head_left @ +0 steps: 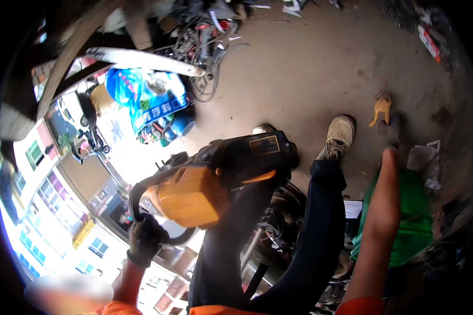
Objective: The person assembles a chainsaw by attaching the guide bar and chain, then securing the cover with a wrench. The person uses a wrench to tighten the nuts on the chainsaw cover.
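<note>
A bulky orange-and-black power machine point(194, 194) rests across my left thigh, tilted, with a curved black handle at its lower left. My left hand point(146, 239), in a dark glove, is closed around that handle. My right arm stretches forward on the right side. At its end my right hand point(389, 134), in a greyish glove, is smeared by motion, so its fingers cannot be made out. Just beyond it is a yellow tool with two prong-like handles point(382, 108), close to the fingertips; whether they touch is unclear.
A blue printed sack point(150, 94) lies front left near a pale plank point(147, 60). Cables and scrap point(207, 52) are heaped beyond. A green bag point(410, 226) sits beside my right forearm, near crumpled pale wrapping point(427, 164). My shoe point(339, 134) stands on the dusty floor.
</note>
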Demonstrator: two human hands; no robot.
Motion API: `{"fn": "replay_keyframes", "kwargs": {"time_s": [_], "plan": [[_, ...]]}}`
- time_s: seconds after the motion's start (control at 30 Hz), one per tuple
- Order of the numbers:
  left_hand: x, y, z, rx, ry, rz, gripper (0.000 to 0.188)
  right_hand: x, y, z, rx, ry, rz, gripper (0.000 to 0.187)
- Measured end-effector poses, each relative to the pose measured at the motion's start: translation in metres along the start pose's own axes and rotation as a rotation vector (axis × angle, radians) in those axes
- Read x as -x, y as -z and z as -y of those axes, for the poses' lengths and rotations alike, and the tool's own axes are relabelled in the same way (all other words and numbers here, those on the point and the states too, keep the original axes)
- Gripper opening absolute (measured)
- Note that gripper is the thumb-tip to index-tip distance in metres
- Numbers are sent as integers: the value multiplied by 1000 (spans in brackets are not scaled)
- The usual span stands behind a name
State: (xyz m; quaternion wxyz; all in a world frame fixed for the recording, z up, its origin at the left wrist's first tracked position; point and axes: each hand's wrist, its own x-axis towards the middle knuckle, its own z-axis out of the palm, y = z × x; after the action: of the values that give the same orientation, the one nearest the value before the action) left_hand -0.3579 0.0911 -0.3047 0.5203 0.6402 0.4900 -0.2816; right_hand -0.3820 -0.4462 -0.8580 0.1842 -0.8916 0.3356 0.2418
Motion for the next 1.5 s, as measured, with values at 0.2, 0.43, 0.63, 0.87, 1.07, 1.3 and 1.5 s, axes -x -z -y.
{"fn": "replay_keyframes", "kwargs": {"time_s": [0.2,0.43,0.63,0.87,1.07,1.3,1.5], "plan": [[82,83,20,-316,-186,-140,36,126,204,102,-716,137,451,41],[209,162,27,-159,-291,-461,19,267,449,253,11,1047,418,66],[255,248,85,358,-212,-576,33,401,532,394,258,908,1026,67],[188,384,143,1111,-197,-527,17,591,474,580,405,787,845,58],[136,519,174,1092,-39,-657,25,710,289,692,449,855,1037,48],[120,657,223,998,-51,-862,25,927,113,871,764,1019,1255,65],[95,749,255,1007,-82,-975,22,1019,28,971,846,1032,1261,56]]}}
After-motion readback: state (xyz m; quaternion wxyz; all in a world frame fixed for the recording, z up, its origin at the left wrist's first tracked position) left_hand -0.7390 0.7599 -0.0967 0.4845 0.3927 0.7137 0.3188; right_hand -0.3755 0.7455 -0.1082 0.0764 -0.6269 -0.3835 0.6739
